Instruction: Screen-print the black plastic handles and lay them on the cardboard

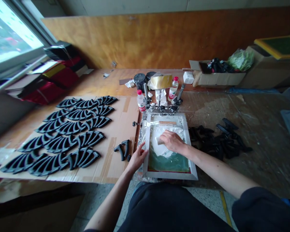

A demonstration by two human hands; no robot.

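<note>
A screen-printing frame with a metal border lies before me, its mesh green at the near end. White ink or paste is smeared over the mesh's middle. My right hand is closed on a small pale scraper and holds it against the white patch. At the frame's left border rests my left hand, fingers stretched and apart, the tips by the metal edge. Just left of it, a few loose black curved handle-like parts lie on cardboard. A clamp assembly stands behind the frame.
Rows of black curved parts cover the cardboard sheet on the left. More black parts are heaped at right. Behind stand red-capped bottles, a dark tub and a tape roll. An open carton sits back right.
</note>
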